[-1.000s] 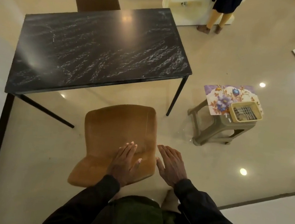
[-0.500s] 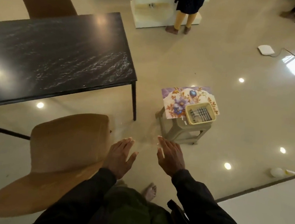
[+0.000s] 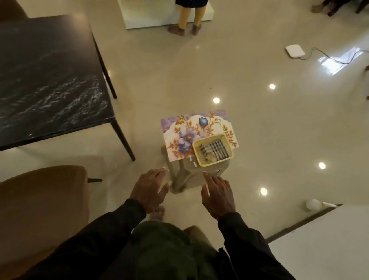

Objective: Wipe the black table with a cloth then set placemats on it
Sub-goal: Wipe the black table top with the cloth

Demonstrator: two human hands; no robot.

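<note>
As I face the stool (image 3: 186, 174), left hand (image 3: 150, 187) and right hand (image 3: 217, 195) hover empty, fingers straight.
Placemats (image 3: 187, 128) cover its top, cloth (image 3: 214, 149) in a basket (image 3: 201, 162) at its right edge; black table (image 3: 36, 81) and chair (image 3: 26, 209) stand left.

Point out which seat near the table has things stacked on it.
The low plastic stool, right of the black table: floral placemats and a yellow basket sit on it. The tan chair shows nothing on it.

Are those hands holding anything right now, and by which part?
Nothing is held. The left hand and right hand hover empty with straight fingers, near the stool bearing a floral placemat and basket.
</note>
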